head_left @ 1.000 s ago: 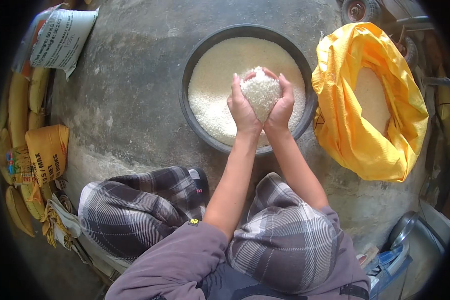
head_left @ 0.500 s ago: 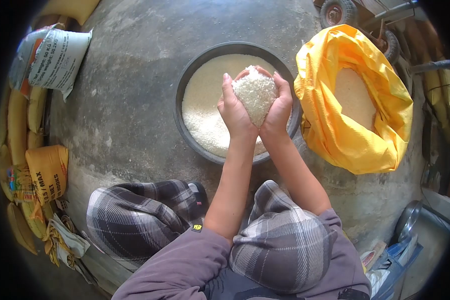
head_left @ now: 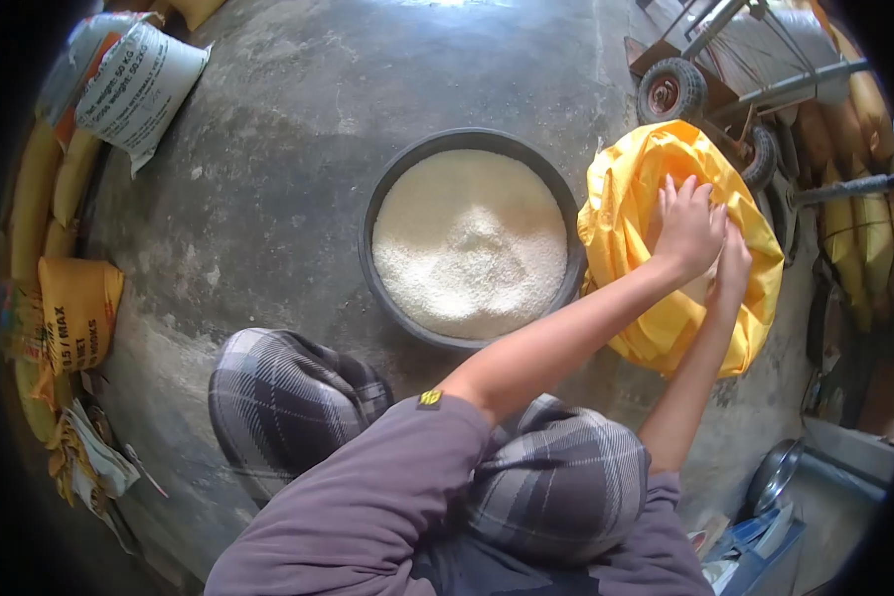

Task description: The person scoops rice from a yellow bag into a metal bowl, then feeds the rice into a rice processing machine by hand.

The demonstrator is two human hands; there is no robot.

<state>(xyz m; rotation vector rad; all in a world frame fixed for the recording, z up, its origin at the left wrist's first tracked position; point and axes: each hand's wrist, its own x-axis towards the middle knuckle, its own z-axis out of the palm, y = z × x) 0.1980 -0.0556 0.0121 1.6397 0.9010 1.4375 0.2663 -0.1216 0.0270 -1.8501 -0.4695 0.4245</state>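
Observation:
A round dark tub (head_left: 370, 253) of white rice (head_left: 467, 248) stands on the floor before my knees, its rice heaped in a low mound at the middle. To its right is a yellow sack (head_left: 616, 223) with its mouth spread wide. Both hands are over the sack's opening. My left hand (head_left: 690, 226) has its fingers stretched forward, with nothing seen in it. My right hand (head_left: 733, 260) lies close beside it, fingers extended and partly covered by the left. Most of the sack's contents are hidden behind my hands.
A hand cart with a rubber wheel (head_left: 671, 91) stands behind the sack. White printed bags (head_left: 144, 94) and stacked yellow sacks (head_left: 32, 219) line the left side. At lower right are a metal bowl (head_left: 773, 475) and a blue container (head_left: 760, 556).
My cupped hands held rice over the tub; they have let it go and moved right to the yellow sack. A fresh mound of rice shows in the tub.

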